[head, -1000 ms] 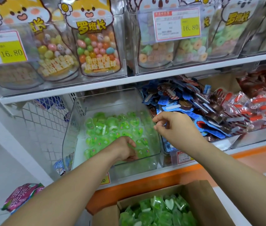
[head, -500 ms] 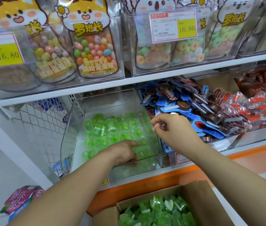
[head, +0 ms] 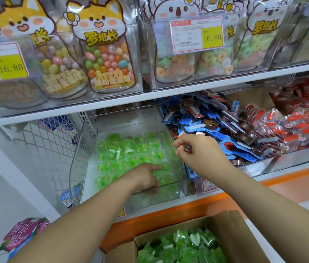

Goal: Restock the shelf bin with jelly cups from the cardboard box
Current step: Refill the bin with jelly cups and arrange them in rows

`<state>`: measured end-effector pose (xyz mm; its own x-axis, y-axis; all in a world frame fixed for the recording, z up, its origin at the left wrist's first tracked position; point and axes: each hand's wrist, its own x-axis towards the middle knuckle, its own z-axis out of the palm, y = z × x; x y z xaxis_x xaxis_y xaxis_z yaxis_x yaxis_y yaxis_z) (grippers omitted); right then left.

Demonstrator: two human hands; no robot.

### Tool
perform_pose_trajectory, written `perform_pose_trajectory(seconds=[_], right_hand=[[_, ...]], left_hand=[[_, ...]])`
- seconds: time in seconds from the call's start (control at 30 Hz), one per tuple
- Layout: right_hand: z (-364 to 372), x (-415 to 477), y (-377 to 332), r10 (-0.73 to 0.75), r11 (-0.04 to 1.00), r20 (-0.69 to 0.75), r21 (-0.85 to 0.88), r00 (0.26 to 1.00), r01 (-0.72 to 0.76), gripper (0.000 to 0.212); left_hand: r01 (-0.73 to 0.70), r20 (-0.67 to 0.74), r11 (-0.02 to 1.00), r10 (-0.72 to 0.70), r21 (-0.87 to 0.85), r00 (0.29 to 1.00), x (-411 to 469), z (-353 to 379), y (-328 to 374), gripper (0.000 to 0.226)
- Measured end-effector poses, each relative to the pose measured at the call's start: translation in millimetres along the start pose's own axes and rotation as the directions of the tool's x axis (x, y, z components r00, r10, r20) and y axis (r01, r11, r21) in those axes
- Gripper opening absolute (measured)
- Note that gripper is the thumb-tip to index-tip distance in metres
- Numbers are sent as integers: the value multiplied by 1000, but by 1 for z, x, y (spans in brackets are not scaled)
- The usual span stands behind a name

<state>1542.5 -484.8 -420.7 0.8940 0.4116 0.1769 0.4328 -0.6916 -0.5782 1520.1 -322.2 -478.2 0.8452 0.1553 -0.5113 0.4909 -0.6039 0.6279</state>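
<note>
A clear plastic shelf bin (head: 78, 164) on the lower shelf holds a layer of green jelly cups (head: 129, 154). My left hand (head: 146, 176) is inside the bin near its front wall, with the index finger stretched out and touching the cups. My right hand (head: 197, 150) hovers over the bin's right wall, its fingers loosely curled with nothing visible in them. Below the shelf, the open cardboard box (head: 242, 236) holds more green jelly cups (head: 184, 247).
Right of the bin are a bin of blue-wrapped chocolate lollipops (head: 216, 128) and red-wrapped snacks (head: 297, 126). The upper shelf (head: 112, 103) carries clear bins of candy bags with price tags. A wire mesh panel (head: 43, 141) stands left of the bin. Pink packets (head: 22, 234) lie lower left.
My left hand has opened from a curled pose and stretched its index finger to the right across the cups. My right hand has stayed almost where it was.
</note>
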Motion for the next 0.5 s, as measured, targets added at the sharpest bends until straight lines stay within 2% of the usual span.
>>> perform_pose_trajectory(seconds=[0.1,0.23,0.4,0.5], right_hand=[[-1,0,0,-4,1000,-2,-5,1000,4,14],[-1,0,0,-9,1000,-3,-5,1000,9,16],[2,0,-1,-39,999,-6,-30,999,38,19],[4,0,3,-108,993,-14,-56,994,107,20]], left_hand=[[-112,-58,919,144,377,988,2,-2,1,58],[-207,-45,746,303,633,952,8,-5,-3,50],[-413,114,523,510,746,852,10,-19,-14,43],[-475,222,371,551,798,804,12,-24,-20,50]])
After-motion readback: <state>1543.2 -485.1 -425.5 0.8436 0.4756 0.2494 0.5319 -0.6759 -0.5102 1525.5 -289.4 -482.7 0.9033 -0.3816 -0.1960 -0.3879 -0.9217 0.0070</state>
